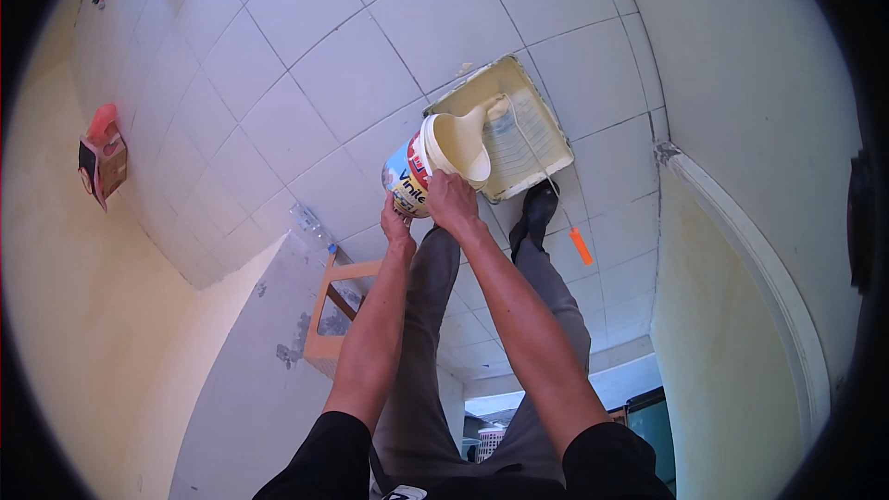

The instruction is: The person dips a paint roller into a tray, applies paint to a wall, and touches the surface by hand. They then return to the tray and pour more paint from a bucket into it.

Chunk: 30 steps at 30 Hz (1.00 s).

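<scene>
A paint bucket [405, 173] with a "Vinile" label is tilted over the paint tray [557, 141]. Cream paint [472, 126] runs from its lip into the tray's deep end. My right hand [451, 202] grips the bucket near the rim on its close side. Lower down, my left hand [397, 224] holds the bucket by its base; some of those fingers are hidden beneath it. A paint roller with an orange handle [581, 246] lies across the tray, its wire frame crossing the ribbed slope and its head in the paint.
My shoe [534, 215] stands right beside the tray's near edge. A wooden stool [326, 315] and a clear plastic bottle [311, 225] are to the left. Further left sits a cardboard box [104, 159] with something red on top. A door frame [741, 241] rises at right.
</scene>
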Available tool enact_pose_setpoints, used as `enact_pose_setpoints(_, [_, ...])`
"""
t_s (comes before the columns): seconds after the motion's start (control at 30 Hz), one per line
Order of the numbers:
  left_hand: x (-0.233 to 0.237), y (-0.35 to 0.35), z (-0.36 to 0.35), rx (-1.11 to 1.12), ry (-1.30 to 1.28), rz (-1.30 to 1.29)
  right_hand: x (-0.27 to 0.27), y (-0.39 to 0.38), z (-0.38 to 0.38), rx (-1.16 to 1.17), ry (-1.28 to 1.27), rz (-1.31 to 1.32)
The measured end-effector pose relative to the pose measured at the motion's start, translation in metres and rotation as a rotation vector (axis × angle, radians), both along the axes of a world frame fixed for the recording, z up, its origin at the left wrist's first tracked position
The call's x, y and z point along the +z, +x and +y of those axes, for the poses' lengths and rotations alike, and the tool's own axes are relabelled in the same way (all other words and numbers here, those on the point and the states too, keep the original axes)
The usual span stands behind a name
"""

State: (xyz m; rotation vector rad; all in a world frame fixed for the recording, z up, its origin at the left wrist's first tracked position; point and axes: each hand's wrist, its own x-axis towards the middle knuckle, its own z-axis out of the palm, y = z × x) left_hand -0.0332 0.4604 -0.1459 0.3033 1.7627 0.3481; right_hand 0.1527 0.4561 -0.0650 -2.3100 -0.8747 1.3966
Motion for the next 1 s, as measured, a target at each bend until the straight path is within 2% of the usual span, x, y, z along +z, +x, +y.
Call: enact_pose_setpoints(1.0, [0.0028, 0.0034, 0.0031, -0.020, -0.011, 0.020, -0.0021, -0.0049, 0.0020, 0.044, 0.006, -0.026])
